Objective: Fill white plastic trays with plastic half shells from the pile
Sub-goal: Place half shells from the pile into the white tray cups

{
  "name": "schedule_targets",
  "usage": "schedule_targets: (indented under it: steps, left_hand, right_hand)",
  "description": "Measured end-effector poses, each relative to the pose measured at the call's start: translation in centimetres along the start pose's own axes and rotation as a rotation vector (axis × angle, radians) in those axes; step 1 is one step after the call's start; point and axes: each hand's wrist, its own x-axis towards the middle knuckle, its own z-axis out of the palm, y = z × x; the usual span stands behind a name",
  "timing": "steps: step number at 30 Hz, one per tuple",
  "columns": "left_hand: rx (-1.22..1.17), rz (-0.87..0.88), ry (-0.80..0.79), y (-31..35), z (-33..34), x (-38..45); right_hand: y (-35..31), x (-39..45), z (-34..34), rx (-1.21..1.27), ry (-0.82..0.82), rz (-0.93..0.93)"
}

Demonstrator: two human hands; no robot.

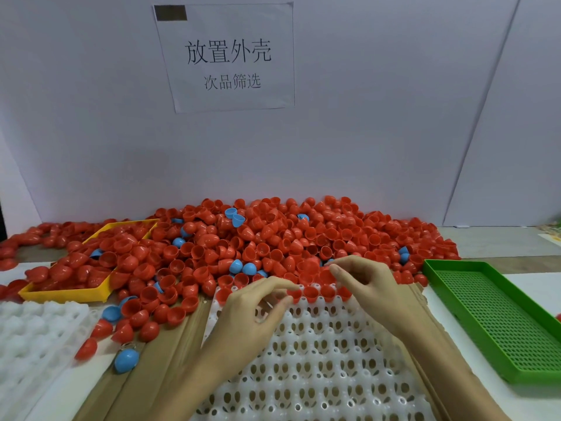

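Note:
A big pile of red half shells (273, 235), with a few blue ones, lies along the back wall. In front of me a white tray (321, 369) with rows of holed cups lies on cardboard. Several red shells (311, 293) sit in its far row. My left hand (252, 314) reaches over the tray's far left part, thumb and forefinger pinching a red half shell (294, 295) at that row. My right hand (367, 284) hovers above the far right corner, its fingertips pinching a red half shell (324, 276) at the pile's front edge.
A yellow tray (63, 296) heaped with red shells stands at the left. A second white tray (33, 332) lies at the near left, with loose red shells and a blue shell (127, 360) beside it. A green perforated tray (449, 294) stands at the right. A paper sign (227, 56) hangs on the wall.

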Motion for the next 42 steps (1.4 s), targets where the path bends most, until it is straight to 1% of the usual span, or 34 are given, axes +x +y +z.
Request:
schedule_targets:
  steps: [2, 4, 8, 10, 13, 18, 23, 25, 27, 29, 32, 36, 39, 42]
  left_hand:
    - [-0.181, -0.098, -0.085, 0.4, 0.2, 0.1]
    - [-0.272, -0.138, -0.148, 0.6, 0.4, 0.2]
    - [-0.480, -0.171, -0.182, 1.2, 0.2, 0.3]
    - [-0.497, -0.184, -0.185, 1.4, -0.2, 0.2]
    - [-0.479, -0.204, -0.175, 1.4, -0.3, 0.1]
    - [-0.486, -0.201, -0.159, 1.3, 0.1, 0.2]
    - [-0.470, -0.187, -0.190, 1.1, 0.4, 0.1]
    - [-0.479, -0.175, -0.223, 1.2, 0.3, 0.1]
    - [-0.498, -0.177, -0.228, 1.5, 0.2, 0.1]
    - [-0.486, -0.200, -0.163, 1.6, -0.2, 0.2]
    - [-0.401, -0.274, -0.004, 1.3, -0.7, 0.5]
    - [-0.245, -0.317, 0.204, -0.4, -0.7, 0.8]
    - [-0.110, -0.306, 0.266, -1.6, -0.7, 0.8]
    - [0.032, -0.260, 0.306, -2.4, -0.9, 0.8]
  right_hand:
    - [-0.9, -0.3, 0.2, 0.092, -0.047, 0.008]
    - [-1.5, -0.5, 0.3, 0.144, -0.103, 0.002]
    - [-2.3, -1.0, 0.7, 0.171, -0.226, -0.013]
    - [-2.5, -1.3, 1.0, 0.148, -0.261, -0.024]
    - [-2.6, -1.5, 1.4, 0.082, -0.251, -0.071]
    - [-2.4, -1.9, 2.3, 0.006, -0.118, -0.122]
    - [-2.2, -1.9, 1.7, -0.192, -0.145, -0.282]
    - [-2.0, -1.7, 1.3, -0.196, -0.145, -0.268]
    - [-1.6, -1.3, 0.4, -0.180, -0.104, -0.212]
    - [-0.9, -0.7, -1.2, -0.179, -0.009, -0.157]
    - [0.9, -0.3, -3.9, -0.263, 0.100, -0.121]
    - [2.6, -0.2, -5.5, -0.413, 0.047, -0.051]
    - [3.0, -0.1, -5.6, -0.522, -0.022, -0.046]
    - [2.9, -0.1, -5.3, -0.611, -0.066, -0.030]
